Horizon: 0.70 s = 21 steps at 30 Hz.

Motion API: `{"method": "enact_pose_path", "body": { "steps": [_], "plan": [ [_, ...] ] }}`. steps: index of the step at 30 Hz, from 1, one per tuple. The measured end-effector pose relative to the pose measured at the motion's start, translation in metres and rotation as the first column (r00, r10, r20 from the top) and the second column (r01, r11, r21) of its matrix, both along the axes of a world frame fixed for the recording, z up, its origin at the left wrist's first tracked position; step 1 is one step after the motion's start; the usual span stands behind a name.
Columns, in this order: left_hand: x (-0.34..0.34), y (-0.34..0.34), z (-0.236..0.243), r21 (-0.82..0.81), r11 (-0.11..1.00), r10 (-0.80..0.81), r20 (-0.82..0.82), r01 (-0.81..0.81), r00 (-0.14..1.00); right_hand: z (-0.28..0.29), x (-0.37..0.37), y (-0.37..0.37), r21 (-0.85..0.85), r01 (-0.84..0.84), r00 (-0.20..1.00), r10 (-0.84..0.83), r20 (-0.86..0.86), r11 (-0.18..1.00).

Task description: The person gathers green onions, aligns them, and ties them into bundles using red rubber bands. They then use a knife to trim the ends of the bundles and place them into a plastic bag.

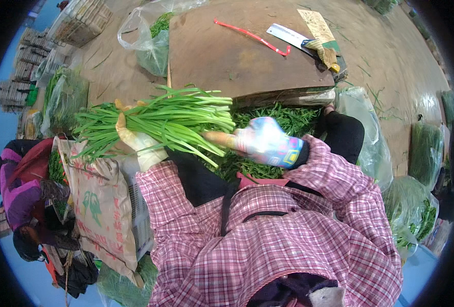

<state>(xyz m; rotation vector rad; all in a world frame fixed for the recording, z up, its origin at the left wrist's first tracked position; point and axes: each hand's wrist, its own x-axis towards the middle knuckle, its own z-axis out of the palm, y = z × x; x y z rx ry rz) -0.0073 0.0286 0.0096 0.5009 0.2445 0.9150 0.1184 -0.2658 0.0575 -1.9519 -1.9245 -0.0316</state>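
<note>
A large bunch of green chives lies sideways in front of me, pale stem ends to the right and leafy tips to the left. My left hand, in a cream glove with yellowish fingertips, wraps around the leafy part and holds the bunch up. By the lower stem ends is my right hand, in a pale glove under a colourful printed cuff. Its brownish fingertips reach the stems, but motion blurs the hand and its grip is unclear. Loose cut greens lie in a heap below the hands.
Beyond the bunch stands a low brown board bearing a red strip and a cleaver with a cloth-wrapped handle. Bagged greens sit at right. A printed sack covers a crate at left, near another person.
</note>
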Motion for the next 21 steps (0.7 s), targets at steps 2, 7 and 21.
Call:
{"method": "enact_pose_path", "body": {
  "steps": [2,7,21],
  "plan": [
    [0.006,-0.009,0.005,-0.037,0.999,-0.027,-0.029,0.026,0.999,-0.017,-0.006,0.011,0.025,0.031,0.997,-0.029,-0.075,0.999],
    [0.005,-0.017,0.003,-0.065,0.993,-0.093,0.031,0.095,0.995,-0.039,-0.003,0.014,-0.032,0.032,0.932,-0.042,-0.361,0.999],
    [0.007,-0.014,0.012,-0.024,0.999,-0.043,0.174,0.048,0.984,-0.062,0.000,0.010,-0.308,0.192,-0.066,-0.301,-0.951,0.932]
  ]
}}
